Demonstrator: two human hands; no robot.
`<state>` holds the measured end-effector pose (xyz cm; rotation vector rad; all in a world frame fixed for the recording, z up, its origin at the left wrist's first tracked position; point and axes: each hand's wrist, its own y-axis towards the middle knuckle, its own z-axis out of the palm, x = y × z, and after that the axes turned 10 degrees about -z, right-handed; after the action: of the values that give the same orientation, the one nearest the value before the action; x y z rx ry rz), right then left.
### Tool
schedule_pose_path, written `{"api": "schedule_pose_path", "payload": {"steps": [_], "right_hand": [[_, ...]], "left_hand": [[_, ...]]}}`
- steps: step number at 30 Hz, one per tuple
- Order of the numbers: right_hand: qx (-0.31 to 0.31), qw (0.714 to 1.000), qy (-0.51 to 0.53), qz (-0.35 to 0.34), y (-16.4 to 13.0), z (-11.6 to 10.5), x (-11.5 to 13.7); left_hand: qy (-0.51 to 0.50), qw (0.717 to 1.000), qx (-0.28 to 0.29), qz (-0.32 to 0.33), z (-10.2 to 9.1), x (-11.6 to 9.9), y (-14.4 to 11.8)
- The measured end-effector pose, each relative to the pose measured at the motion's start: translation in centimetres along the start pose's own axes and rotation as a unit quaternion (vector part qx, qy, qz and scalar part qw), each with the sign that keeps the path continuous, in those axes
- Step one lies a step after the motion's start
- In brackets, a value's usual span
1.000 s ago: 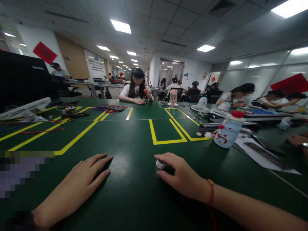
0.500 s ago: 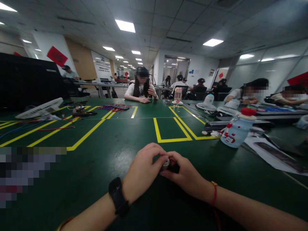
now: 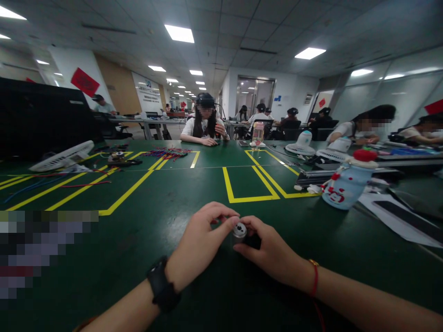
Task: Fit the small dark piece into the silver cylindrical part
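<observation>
Near edge of green tabletop (image 3: 166,198), centre: both hands meet on a small metal cylinder (image 3: 239,230). Left hand (image 3: 199,244) w/ black watch pinches its side, fingers curled. Right hand (image 3: 273,251) closed round its other side. Further right: blue bottle (image 3: 344,186), red cap. Far edge: seated person (image 3: 205,121).

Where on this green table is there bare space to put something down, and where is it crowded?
Bare green table lies between both hands and the yellow tape rectangle; inside that rectangle too. Crowded: right, around the blue bottle and papers; far left, wires beside the white fan.
</observation>
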<state>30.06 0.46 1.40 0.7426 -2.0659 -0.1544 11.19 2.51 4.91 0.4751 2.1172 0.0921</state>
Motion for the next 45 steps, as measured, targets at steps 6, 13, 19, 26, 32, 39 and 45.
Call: {"api": "schedule_pose_path", "payload": {"steps": [6, 13, 19, 26, 32, 39, 45], "right_hand": [[-0.003, 1.000, -0.021, 0.001, -0.2, 0.1, -0.1], [0.004, 0.998, -0.066, -0.007, -0.5, 0.3, -0.5], [-0.009, 0.996, -0.087, 0.022, -1.0, -2.0, -0.6], [-0.135, 0.935, -0.299, 0.138, -4.1, -11.2, -4.9], [-0.154, 0.857, -0.395, 0.294, -9.0, -17.2, -9.3], [-0.107, 0.846, -0.519, 0.062, -5.7, -10.6, -4.8], [0.104, 0.957, -0.260, -0.078, 0.4, 0.5, 0.8]], "left_hand": [[0.110, 0.992, 0.053, -0.027, -0.8, 3.1, -1.3], [0.164, 0.982, 0.096, -0.005, -0.2, 4.8, -1.6], [0.144, 0.987, 0.052, -0.056, -4.8, 6.4, -1.1], [0.277, 0.957, 0.006, -0.084, -11.1, 13.6, -3.6], [0.341, 0.936, 0.008, -0.082, -10.9, 14.9, -4.7], [0.353, 0.932, 0.006, -0.084, -10.4, 14.0, -4.4], [0.352, 0.931, 0.013, -0.095, -10.6, 13.8, -4.6]]}}
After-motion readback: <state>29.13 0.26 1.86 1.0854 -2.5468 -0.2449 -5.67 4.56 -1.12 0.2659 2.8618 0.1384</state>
